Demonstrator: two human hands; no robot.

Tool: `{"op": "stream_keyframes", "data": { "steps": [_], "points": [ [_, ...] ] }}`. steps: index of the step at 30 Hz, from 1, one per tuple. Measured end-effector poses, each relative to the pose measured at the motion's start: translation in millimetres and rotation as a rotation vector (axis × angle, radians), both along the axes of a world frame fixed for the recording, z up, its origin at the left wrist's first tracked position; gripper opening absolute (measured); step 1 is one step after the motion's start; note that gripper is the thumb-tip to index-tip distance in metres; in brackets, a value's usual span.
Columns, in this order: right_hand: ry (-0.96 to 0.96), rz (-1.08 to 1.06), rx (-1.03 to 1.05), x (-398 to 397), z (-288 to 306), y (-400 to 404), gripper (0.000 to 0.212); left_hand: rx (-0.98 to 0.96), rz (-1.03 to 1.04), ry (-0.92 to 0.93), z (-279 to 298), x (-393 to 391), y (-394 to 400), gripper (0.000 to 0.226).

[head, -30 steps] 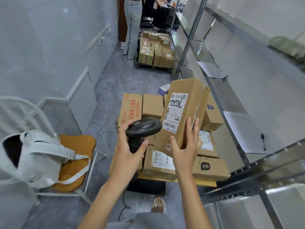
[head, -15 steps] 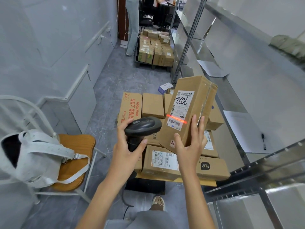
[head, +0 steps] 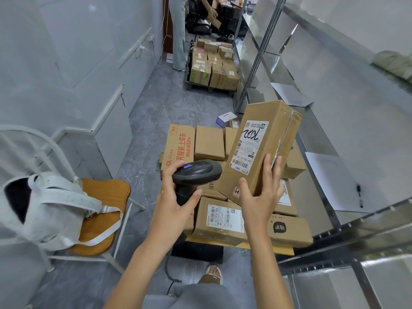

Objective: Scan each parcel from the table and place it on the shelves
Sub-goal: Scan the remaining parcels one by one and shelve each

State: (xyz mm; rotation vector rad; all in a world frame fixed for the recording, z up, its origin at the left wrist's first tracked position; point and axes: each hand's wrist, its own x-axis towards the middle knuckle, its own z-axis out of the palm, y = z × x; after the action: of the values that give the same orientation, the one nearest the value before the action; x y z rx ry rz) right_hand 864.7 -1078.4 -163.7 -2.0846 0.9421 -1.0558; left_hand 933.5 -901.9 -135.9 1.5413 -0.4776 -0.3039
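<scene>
Grey marble floor is crowded with boxes at 12 o'clock; a parcel is gripped by the right hand, fingers curled round it, a scanner clasped by the left hand.

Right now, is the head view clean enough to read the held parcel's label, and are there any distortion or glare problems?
Head view: the wide-angle lens bends the shelf posts and walls outward. The held parcel is sharp; its handwritten marking and barcode show, but the fine print is too small to read. Lighting is soft and even, with mild sheen on the metal shelves. The distant boxes look softer.
</scene>
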Motion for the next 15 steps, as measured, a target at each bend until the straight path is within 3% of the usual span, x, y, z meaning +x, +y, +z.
{"op": "stream_keyframes", "data": {
  "steps": [15],
  "points": [
    [-0.019, -0.006, 0.039, -2.8, 3.1, 7.0, 0.089, -0.024, 0.016, -0.044, -8.8, 7.1, -1.1, 0.074]
  ]
}}
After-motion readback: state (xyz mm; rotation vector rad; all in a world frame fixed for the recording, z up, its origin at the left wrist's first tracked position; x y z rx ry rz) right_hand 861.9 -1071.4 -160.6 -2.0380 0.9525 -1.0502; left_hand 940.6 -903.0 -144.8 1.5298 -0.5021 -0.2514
